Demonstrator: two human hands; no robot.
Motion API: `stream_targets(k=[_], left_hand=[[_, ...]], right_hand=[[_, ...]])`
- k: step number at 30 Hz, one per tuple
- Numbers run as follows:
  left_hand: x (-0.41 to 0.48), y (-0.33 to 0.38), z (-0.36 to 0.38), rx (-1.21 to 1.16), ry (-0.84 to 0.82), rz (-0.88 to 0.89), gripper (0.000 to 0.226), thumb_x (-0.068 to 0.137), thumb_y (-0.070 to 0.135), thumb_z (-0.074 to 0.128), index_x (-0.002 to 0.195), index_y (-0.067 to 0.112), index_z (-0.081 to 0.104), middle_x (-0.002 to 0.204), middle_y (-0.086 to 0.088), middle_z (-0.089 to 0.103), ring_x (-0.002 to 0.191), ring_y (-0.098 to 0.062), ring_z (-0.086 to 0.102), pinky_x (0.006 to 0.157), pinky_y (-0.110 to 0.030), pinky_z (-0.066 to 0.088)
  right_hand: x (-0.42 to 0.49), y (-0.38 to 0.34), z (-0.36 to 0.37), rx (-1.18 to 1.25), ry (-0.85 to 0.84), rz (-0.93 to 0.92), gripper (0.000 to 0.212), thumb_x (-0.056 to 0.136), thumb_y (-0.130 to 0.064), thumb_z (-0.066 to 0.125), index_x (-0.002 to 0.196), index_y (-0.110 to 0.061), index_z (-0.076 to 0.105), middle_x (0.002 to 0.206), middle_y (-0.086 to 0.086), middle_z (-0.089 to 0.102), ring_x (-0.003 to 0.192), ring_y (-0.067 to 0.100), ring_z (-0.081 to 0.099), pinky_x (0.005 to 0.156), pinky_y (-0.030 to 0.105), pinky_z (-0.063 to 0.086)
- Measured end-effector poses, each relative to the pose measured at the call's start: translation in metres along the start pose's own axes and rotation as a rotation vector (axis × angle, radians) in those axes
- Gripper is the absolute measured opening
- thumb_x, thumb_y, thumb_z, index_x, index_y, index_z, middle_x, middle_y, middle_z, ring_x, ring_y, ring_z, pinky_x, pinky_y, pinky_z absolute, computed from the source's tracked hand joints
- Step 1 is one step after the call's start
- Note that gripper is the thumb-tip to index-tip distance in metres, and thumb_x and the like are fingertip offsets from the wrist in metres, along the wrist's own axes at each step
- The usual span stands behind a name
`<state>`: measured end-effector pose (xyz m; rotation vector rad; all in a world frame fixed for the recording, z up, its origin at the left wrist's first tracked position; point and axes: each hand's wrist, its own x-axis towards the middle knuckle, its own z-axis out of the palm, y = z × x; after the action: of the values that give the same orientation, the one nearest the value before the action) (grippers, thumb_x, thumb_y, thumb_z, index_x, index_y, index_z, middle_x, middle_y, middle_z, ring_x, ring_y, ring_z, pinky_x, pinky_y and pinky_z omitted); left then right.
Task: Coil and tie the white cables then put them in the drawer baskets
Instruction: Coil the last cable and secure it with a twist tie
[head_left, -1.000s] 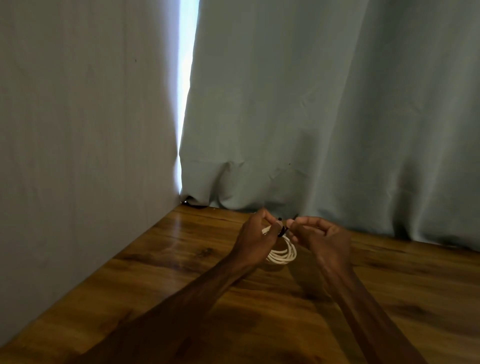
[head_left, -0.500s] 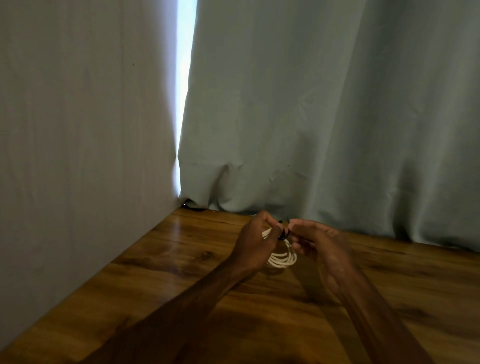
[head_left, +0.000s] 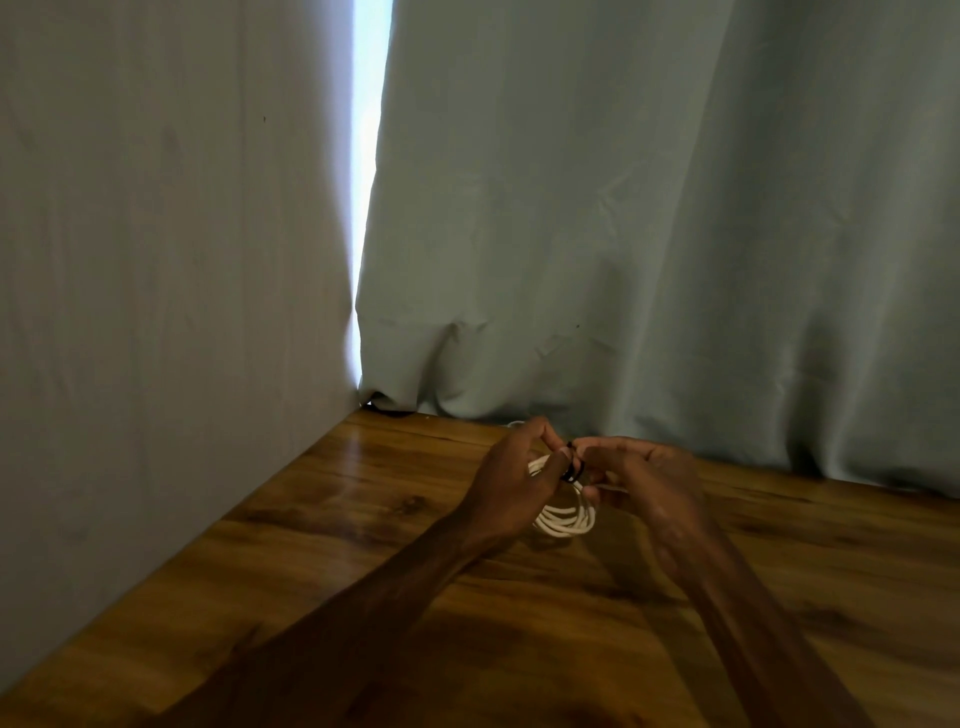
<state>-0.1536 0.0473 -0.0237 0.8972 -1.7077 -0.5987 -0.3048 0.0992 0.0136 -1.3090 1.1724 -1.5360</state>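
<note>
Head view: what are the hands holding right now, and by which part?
Left hand and right hand pinch the black tie at the top of the coiled white cable.
</note>
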Motion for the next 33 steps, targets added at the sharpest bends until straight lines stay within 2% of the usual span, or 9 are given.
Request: stream_targets(k=[5, 11, 14, 16, 19, 24, 27, 30, 33], left_hand=[[0.0004, -0.0023, 0.0013, 0.011, 0.017, -0.023, 0.015, 0.093, 0.043, 0.063, 0.09, 0.029, 0.059, 0.083, 0.0, 0.073, 0.08, -0.02, 0.071, 0.076, -0.059, 0.057], [-0.0002, -0.0022, 0.0008, 0.004, -0.003, -0.011, 0.015, 0.094, 0.044, 0.062, 0.09, 0.03, 0.059, 0.083, -0.002, 0.073, 0.079, -0.021, 0.071, 0.074, -0.06, 0.057], [-0.0014, -0.0008, 0.0012, 0.007, -0.019, 0.009, 0.014, 0.097, 0.042, 0.061, 0.091, 0.03, 0.058, 0.083, -0.002, 0.073, 0.078, -0.02, 0.071, 0.072, -0.058, 0.058], [-0.0015, -0.0009, 0.0018, -0.008, -0.014, -0.003, 0.015, 0.096, 0.044, 0.061, 0.092, 0.03, 0.059, 0.085, -0.002, 0.074, 0.081, -0.021, 0.072, 0.075, -0.059, 0.058], [-0.0011, -0.0015, 0.0017, -0.016, -0.004, -0.021, 0.015, 0.094, 0.044, 0.06, 0.093, 0.029, 0.059, 0.087, -0.001, 0.075, 0.081, -0.023, 0.073, 0.076, -0.061, 0.057], [-0.0015, -0.0007, 0.0016, -0.027, -0.017, -0.004, 0.012, 0.096, 0.04, 0.061, 0.092, 0.029, 0.059, 0.084, -0.002, 0.075, 0.077, -0.024, 0.073, 0.072, -0.06, 0.058], [-0.0021, 0.0006, 0.0011, -0.014, -0.035, 0.026, 0.01, 0.098, 0.036, 0.06, 0.093, 0.028, 0.059, 0.079, -0.005, 0.073, 0.07, -0.026, 0.071, 0.066, -0.058, 0.056], [-0.0037, 0.0019, -0.0003, -0.002, -0.065, 0.079, 0.008, 0.1, 0.035, 0.06, 0.095, 0.028, 0.06, 0.083, -0.002, 0.073, 0.073, -0.018, 0.071, 0.067, -0.057, 0.058], [-0.0051, 0.0057, -0.0038, -0.031, -0.104, 0.104, 0.007, 0.1, 0.029, 0.063, 0.096, 0.023, 0.061, 0.087, -0.002, 0.075, 0.078, -0.02, 0.074, 0.069, -0.055, 0.06]], right_hand=[[-0.0001, 0.0013, 0.001, 0.038, 0.019, 0.023, 0.012, 0.088, 0.002, 0.068, 0.09, 0.0, 0.08, 0.085, 0.018, 0.078, 0.068, 0.019, 0.072, 0.058, 0.026, 0.06], [0.0022, 0.0037, 0.0002, 0.035, 0.024, 0.028, 0.011, 0.087, 0.0, 0.07, 0.091, -0.001, 0.08, 0.087, 0.018, 0.078, 0.079, 0.029, 0.073, 0.062, 0.029, 0.061], [0.0026, 0.0047, -0.0001, 0.056, 0.034, 0.036, 0.012, 0.087, 0.002, 0.068, 0.091, 0.001, 0.079, 0.086, 0.019, 0.078, 0.075, 0.025, 0.073, 0.058, 0.027, 0.06], [0.0036, 0.005, -0.001, 0.051, 0.032, 0.037, 0.012, 0.087, 0.001, 0.068, 0.091, 0.0, 0.08, 0.085, 0.019, 0.077, 0.074, 0.022, 0.071, 0.061, 0.028, 0.06], [0.005, 0.0063, -0.0018, 0.037, 0.013, 0.041, 0.013, 0.087, 0.0, 0.068, 0.091, -0.001, 0.08, 0.087, 0.019, 0.078, 0.079, 0.024, 0.071, 0.067, 0.031, 0.061], [0.007, 0.008, -0.0024, 0.015, 0.012, 0.055, 0.012, 0.087, -0.003, 0.07, 0.092, -0.003, 0.081, 0.09, 0.016, 0.079, 0.093, 0.032, 0.074, 0.07, 0.033, 0.061], [0.0084, 0.0091, -0.004, 0.03, 0.03, 0.061, 0.01, 0.086, -0.004, 0.072, 0.089, -0.003, 0.081, 0.084, 0.015, 0.077, 0.083, 0.028, 0.072, 0.071, 0.035, 0.062], [0.009, 0.0097, -0.0051, 0.057, 0.044, 0.089, 0.008, 0.087, -0.003, 0.072, 0.089, -0.001, 0.08, 0.074, 0.013, 0.073, 0.073, 0.021, 0.068, 0.069, 0.032, 0.062], [0.0085, 0.008, -0.0076, 0.077, 0.013, 0.106, 0.009, 0.089, -0.001, 0.071, 0.094, 0.0, 0.078, 0.082, 0.017, 0.075, 0.072, 0.018, 0.07, 0.064, 0.027, 0.062]])
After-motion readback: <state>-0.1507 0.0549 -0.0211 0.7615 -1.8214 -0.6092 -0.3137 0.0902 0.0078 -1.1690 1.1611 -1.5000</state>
